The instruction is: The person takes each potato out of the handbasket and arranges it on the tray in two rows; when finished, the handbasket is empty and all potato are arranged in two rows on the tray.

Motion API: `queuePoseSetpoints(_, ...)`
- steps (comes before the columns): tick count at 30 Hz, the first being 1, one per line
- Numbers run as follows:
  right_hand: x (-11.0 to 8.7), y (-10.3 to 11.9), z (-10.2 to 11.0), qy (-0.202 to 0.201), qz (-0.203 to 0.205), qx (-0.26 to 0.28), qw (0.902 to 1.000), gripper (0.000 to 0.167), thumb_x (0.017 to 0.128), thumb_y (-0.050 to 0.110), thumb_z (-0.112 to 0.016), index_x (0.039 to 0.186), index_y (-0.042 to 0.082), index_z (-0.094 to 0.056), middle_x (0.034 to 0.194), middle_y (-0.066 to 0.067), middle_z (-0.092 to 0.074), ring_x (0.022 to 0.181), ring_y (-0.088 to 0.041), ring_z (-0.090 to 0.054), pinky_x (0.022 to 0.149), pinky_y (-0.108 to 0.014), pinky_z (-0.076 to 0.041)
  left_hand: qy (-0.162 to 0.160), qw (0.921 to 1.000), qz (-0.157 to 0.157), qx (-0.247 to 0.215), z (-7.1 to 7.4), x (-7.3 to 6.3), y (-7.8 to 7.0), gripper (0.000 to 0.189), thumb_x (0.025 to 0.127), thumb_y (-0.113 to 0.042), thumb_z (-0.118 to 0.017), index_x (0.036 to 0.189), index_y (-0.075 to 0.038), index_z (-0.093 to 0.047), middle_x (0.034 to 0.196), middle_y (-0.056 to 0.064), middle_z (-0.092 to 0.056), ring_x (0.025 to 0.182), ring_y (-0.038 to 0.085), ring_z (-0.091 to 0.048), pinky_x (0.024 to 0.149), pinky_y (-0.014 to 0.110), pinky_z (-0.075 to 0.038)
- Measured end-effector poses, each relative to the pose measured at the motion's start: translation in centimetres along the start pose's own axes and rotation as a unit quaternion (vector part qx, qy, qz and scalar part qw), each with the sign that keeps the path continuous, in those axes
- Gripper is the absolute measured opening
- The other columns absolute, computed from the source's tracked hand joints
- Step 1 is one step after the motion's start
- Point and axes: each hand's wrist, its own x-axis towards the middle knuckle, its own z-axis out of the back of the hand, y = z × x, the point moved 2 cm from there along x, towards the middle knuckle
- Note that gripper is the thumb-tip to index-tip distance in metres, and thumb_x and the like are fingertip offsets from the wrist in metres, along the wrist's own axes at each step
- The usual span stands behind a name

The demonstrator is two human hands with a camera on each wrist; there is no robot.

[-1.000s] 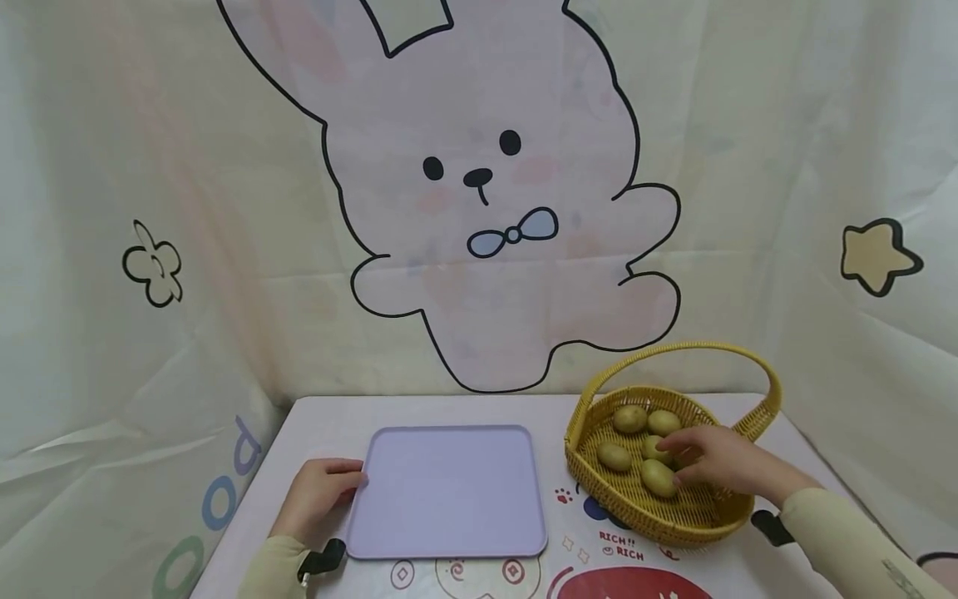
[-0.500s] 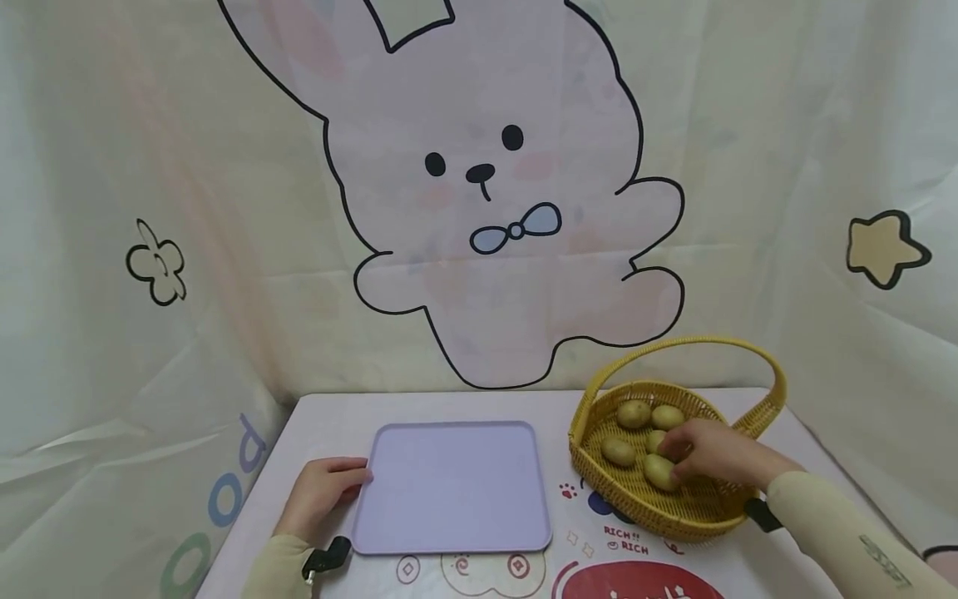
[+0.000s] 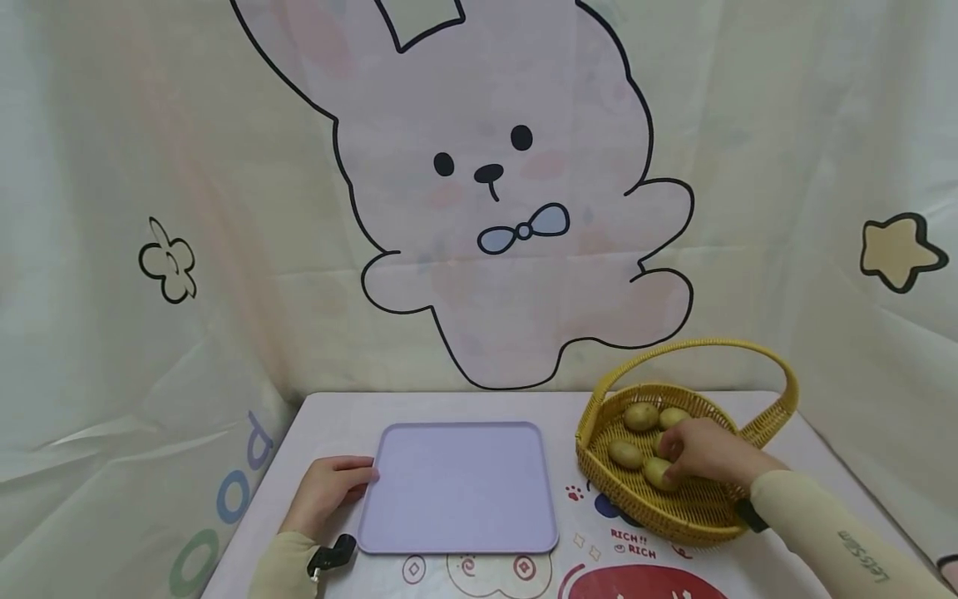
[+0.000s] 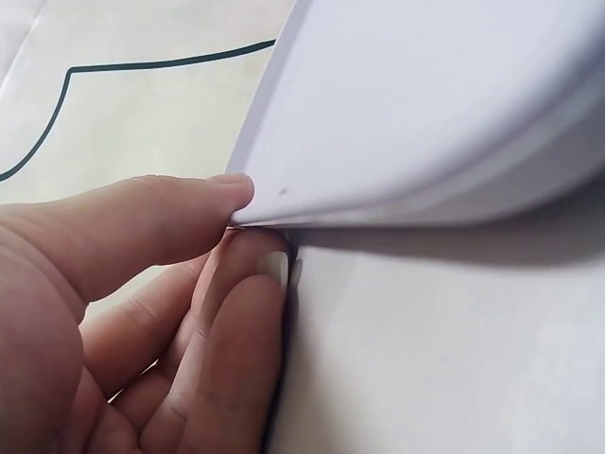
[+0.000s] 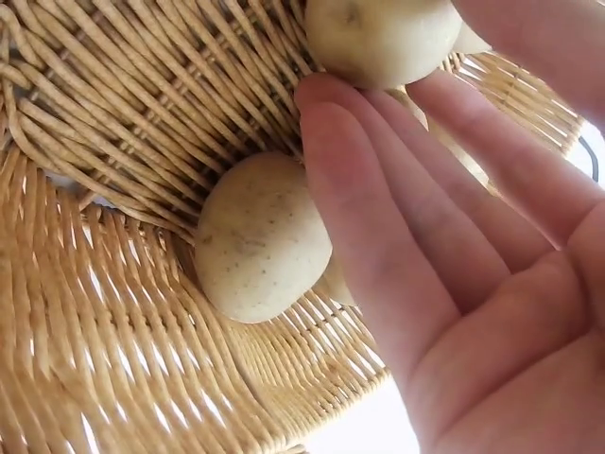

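A pale lilac rectangular tray (image 3: 458, 491) lies flat on the table in the head view. My left hand (image 3: 327, 492) pinches its left edge, with the thumb on top and fingers underneath in the left wrist view. On the right stands a yellow wicker basket (image 3: 696, 516) with a tall handle, holding several potatoes. My right hand (image 3: 707, 453) reaches into it, thumb and fingertips about a potato (image 5: 383, 38) at the top of the right wrist view. Another potato (image 5: 263, 236) lies beside those fingers. Near the basket's left side rests a potato (image 3: 625, 454), with one more potato (image 3: 641, 417) behind it.
The white table (image 3: 337, 424) carries printed pictures and red lettering near the front. A hanging cloth (image 3: 299, 333) with a rabbit drawing closes off the back and sides. The basket handle (image 3: 696, 343) arches up behind my right hand.
My right hand has moved slightly left and deeper over the potatoes, its fingers closing in around one. The left hand stays at the tray's edge. The whole view has shifted a little.
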Motion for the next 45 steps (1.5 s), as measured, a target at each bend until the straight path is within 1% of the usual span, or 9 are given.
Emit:
queuePoseSetpoints(9,0.0,0.2,-0.2,-0.002,-0.004,0.005,1.0,0.038,0.076,0.023,-0.096,0.107,0.01,-0.079,0.099,-0.001,-0.075,0.095,-0.019,-0.066,0.088,-0.046,-0.058,0.0,1.0,0.0,-0.005,-0.1,0.1,0.0,0.04,0.087,-0.019,-0.089,0.12,0.002,-0.081,0.113,0.014,-0.081,0.085,0.013,-0.073,0.074,0.025,-0.063)
queuePoseSetpoints(13,-0.2,0.0,0.0,-0.012,0.012,0.006,0.9998,0.038,0.075,0.024,-0.096,0.107,0.01,-0.081,0.102,-0.001,-0.078,0.097,-0.019,-0.068,0.089,-0.046,-0.058,-0.001,1.0,-0.002,0.001,0.0,0.0,0.0,0.039,0.087,-0.019,-0.089,0.119,0.0,-0.081,0.114,0.014,-0.081,0.085,0.011,-0.073,0.072,0.023,-0.062)
queuePoseSetpoints(20,-2.4,0.0,1.1,-0.04,0.026,0.027,0.9985,0.045,0.085,0.033,-0.091,0.121,0.008,-0.081,0.116,-0.005,-0.081,0.109,-0.024,-0.072,0.091,-0.046,-0.06,0.004,0.9998,0.0,-0.02,0.2,-0.1,0.3,0.036,0.086,-0.017,-0.09,0.116,-0.001,-0.083,0.107,0.011,-0.083,0.081,0.009,-0.073,0.07,0.021,-0.061)
queuePoseSetpoints(27,-5.7,2.7,0.5,-0.083,0.019,0.092,0.9921,0.051,0.089,0.039,-0.089,0.129,0.01,-0.079,0.119,-0.006,-0.081,0.104,-0.019,-0.077,0.081,-0.024,-0.061,0.002,0.9997,-0.003,-0.026,0.4,-0.1,0.4,0.037,0.085,-0.017,-0.091,0.117,-0.001,-0.083,0.109,0.012,-0.083,0.081,0.009,-0.073,0.069,0.022,-0.061)
queuePoseSetpoints(31,-6.8,5.0,-1.1,-0.104,0.019,0.124,0.9867,0.048,0.089,0.04,-0.089,0.129,0.016,-0.08,0.123,-0.006,-0.08,0.108,-0.021,-0.076,0.081,-0.023,-0.06,0.009,0.9996,-0.014,-0.022,0.4,0.0,0.3,0.037,0.087,-0.017,-0.09,0.119,0.0,-0.082,0.109,0.012,-0.083,0.081,0.008,-0.072,0.069,0.021,-0.06)
queuePoseSetpoints(34,-6.5,7.1,-2.7,-0.103,0.031,0.153,0.9823,0.046,0.087,0.041,-0.09,0.128,0.021,-0.081,0.127,-0.006,-0.079,0.111,-0.018,-0.074,0.083,-0.022,-0.059,0.01,0.9996,-0.021,-0.017,0.7,0.0,0.4,0.035,0.088,-0.016,-0.089,0.119,-0.001,-0.082,0.11,0.013,-0.082,0.08,0.008,-0.071,0.069,0.02,-0.059)
queuePoseSetpoints(38,-4.6,9.9,-4.6,-0.081,0.056,0.236,0.9668,0.046,0.088,0.036,-0.09,0.129,0.018,-0.08,0.132,-0.01,-0.076,0.11,-0.014,-0.074,0.083,-0.022,-0.061,0.011,0.9994,-0.027,-0.02,0.8,-0.1,0.4,0.036,0.089,-0.016,-0.088,0.121,-0.001,-0.082,0.114,0.014,-0.082,0.082,0.008,-0.071,0.069,0.019,-0.059)
queuePoseSetpoints(42,-1.9,12.2,-6.1,-0.052,0.087,0.311,0.9451,0.05,0.09,0.028,-0.089,0.133,0.008,-0.076,0.129,-0.017,-0.076,0.1,-0.019,-0.077,0.075,-0.029,-0.064,0.016,0.9988,-0.029,-0.037,0.6,-0.2,0.4,0.037,0.089,-0.015,-0.088,0.123,-0.001,-0.081,0.118,0.015,-0.081,0.085,0.008,-0.071,0.071,0.019,-0.06)
queuePoseSetpoints(45,0.0,13.6,-7.3,-0.036,0.076,0.335,0.9387,0.051,0.088,0.029,-0.091,0.133,0.011,-0.077,0.125,-0.014,-0.078,0.095,-0.021,-0.075,0.063,-0.032,-0.06,0.02,0.9981,-0.031,-0.049,0.4,-0.3,0.4,0.038,0.086,-0.013,-0.09,0.121,-0.002,-0.082,0.119,0.015,-0.081,0.089,0.009,-0.071,0.073,0.02,-0.06)
